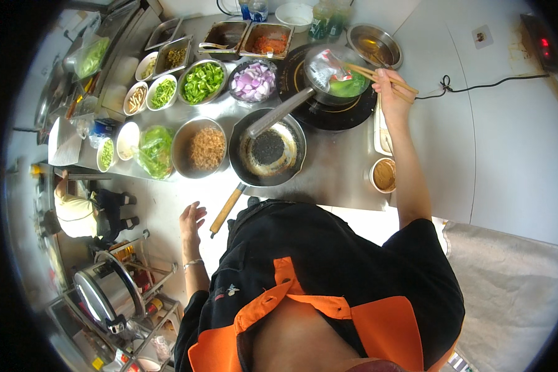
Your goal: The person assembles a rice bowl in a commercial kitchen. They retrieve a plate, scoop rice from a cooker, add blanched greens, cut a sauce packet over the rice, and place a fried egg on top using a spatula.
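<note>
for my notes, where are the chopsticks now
In the head view, the chopsticks are upper right, held in the right hand, tips at the steel pot.

"What's unclear at the upper centre?"

"A white-and-red patch in the saucepan; I can't tell what it is. The saucepan hides part of the black hob beneath."

"And the 2 chopsticks?"

"Partly covered by the right hand. Lower down, the saucepan's handle hides some of the frying pan, and the right forearm overlaps the white tray."

"Cut off?"

"A blue bottle, by the top edge."

"Blurred?"

"The red display, upper right: unreadable. The co-worker at the left is too small for detail."
</note>
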The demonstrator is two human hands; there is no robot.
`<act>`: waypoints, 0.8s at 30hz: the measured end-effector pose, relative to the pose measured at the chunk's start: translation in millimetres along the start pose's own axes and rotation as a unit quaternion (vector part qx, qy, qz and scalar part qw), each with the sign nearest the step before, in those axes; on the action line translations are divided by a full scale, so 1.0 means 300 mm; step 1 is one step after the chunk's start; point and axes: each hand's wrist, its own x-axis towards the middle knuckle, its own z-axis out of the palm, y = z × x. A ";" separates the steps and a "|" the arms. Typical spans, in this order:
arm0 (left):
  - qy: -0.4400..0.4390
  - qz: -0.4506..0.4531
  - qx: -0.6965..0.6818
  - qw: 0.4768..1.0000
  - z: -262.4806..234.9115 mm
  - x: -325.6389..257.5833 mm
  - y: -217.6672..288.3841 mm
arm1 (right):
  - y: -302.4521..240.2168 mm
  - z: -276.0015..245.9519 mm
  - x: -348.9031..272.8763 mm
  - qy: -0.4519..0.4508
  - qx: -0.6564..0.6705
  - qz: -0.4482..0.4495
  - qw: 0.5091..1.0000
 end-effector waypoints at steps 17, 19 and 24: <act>-0.008 0.000 0.009 1.000 0.049 -0.023 0.017 | -0.131 -0.042 -0.089 -0.125 -0.048 0.055 0.990; 0.004 0.000 0.015 1.000 0.048 -0.025 0.016 | -0.145 -0.076 -0.076 -0.095 -0.033 0.096 0.990; 0.005 0.000 0.012 1.000 0.049 -0.029 -0.006 | -0.156 -0.098 -0.073 -0.123 -0.038 0.083 0.988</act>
